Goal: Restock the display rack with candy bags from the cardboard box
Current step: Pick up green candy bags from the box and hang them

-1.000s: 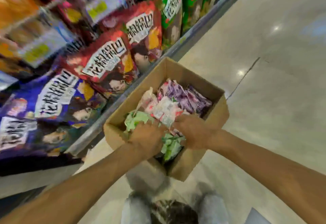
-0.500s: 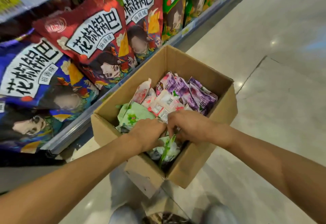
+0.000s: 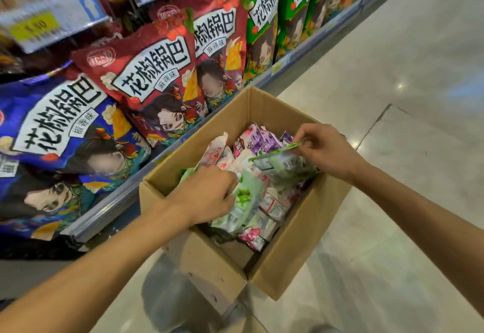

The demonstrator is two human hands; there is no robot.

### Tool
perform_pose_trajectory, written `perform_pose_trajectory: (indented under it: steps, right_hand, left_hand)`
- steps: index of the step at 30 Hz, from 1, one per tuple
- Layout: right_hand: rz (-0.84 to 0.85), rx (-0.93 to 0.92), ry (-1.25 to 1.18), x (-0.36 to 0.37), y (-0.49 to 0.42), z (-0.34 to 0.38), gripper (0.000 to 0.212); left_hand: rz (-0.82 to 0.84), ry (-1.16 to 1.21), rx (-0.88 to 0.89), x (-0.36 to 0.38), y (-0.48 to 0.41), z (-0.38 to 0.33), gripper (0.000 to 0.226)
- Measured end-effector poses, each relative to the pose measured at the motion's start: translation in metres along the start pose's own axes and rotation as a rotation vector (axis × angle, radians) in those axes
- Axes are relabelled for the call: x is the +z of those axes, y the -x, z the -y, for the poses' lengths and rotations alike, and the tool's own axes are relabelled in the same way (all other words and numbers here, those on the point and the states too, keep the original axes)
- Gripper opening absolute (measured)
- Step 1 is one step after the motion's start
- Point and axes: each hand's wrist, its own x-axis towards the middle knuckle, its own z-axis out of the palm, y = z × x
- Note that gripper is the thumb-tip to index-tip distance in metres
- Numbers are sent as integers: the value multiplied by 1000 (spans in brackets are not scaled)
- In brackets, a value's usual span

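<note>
A person crouches over an open cardboard box (image 3: 296, 248) packed with small candy bags. Above the box's far right corner, the right hand (image 3: 324, 149) pinches the top edge of a green candy bag (image 3: 282, 165) between thumb and fingertips, lifting it clear of the pile. At the box's left wall, the left hand (image 3: 207, 196) is curled down among the bags, fingers closed on a second pale green bag (image 3: 246, 201). Purple bags (image 3: 262, 141) and pink bags (image 3: 214, 153) fill the far half of the box. The main risk is likely the thin pinch: a slick wrapper held by one edge could slip and fall back, or drag loose neighbours over the rim. The box's left side sits close to the display rack (image 3: 110, 201), where large red snack bags (image 3: 146, 81) lean outward, so lifting that way could brush them. To the box's right, the pale floor (image 3: 392, 96) gives open room. A flap hangs from the near corner.
</note>
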Motion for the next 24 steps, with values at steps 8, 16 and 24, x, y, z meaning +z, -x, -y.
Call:
perform_pose_trajectory:
  steps: [8, 16, 24]
  right_hand:
    - [-326, -74, 418, 20, 3, 25, 9]
    - [251, -38, 360, 43, -9, 17, 24]
    - [225, 190, 431, 37, -27, -6, 59]
  left_hand:
    - [-463, -24, -67, -63, -2, 5, 29]
    - [-50, -202, -56, 7, -42, -17, 45]
    - [5, 170, -193, 32, -44, 20, 38]
